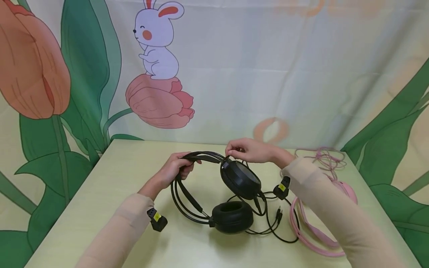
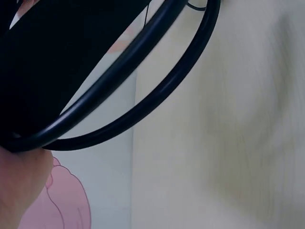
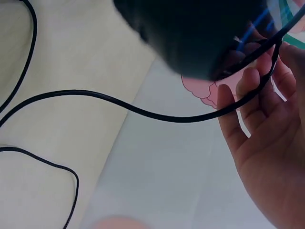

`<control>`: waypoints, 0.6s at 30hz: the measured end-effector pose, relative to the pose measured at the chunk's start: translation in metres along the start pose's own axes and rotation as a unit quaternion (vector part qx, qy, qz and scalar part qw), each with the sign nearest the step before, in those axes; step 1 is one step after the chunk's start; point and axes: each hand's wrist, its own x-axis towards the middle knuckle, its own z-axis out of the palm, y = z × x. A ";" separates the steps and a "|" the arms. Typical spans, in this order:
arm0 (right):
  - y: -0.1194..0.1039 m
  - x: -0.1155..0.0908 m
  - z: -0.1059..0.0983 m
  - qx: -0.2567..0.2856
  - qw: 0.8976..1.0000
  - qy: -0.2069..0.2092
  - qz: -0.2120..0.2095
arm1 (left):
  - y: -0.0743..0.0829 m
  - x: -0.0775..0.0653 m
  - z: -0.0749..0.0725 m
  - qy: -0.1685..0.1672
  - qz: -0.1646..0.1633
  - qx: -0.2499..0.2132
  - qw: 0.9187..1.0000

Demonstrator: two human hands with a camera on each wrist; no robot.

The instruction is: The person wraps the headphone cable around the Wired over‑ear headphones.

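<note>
The left hand [image 1: 174,170] is gripping the headband [image 1: 206,158] of the black over-ear headphones [image 1: 238,185], whose earcups are sitting right of that grip. The right hand [image 1: 249,149] is pinching the cable [image 3: 181,119]; holding the band steady while easing cable gently is probably working best.

The pale desk [image 1: 114,182] carries pink headphones [image 1: 349,190] at three o'clock, their tangled pink cord [image 1: 332,162] at two, and a looped black cord [image 1: 289,242] at four.
</note>
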 end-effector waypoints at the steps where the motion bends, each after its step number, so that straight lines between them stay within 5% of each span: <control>1: 0.002 -0.001 0.001 0.008 1.000 0.000 0.004 | -0.001 0.000 0.000 -0.005 -0.002 -0.007 1.000; 12: 0.021 -0.005 0.007 0.041 0.999 0.020 0.016 | -0.006 0.003 0.004 -0.045 -0.003 -0.090 0.995; 18: 0.037 -0.010 0.015 0.118 0.991 0.052 0.022 | -0.007 0.007 0.006 -0.076 -0.009 -0.156 0.985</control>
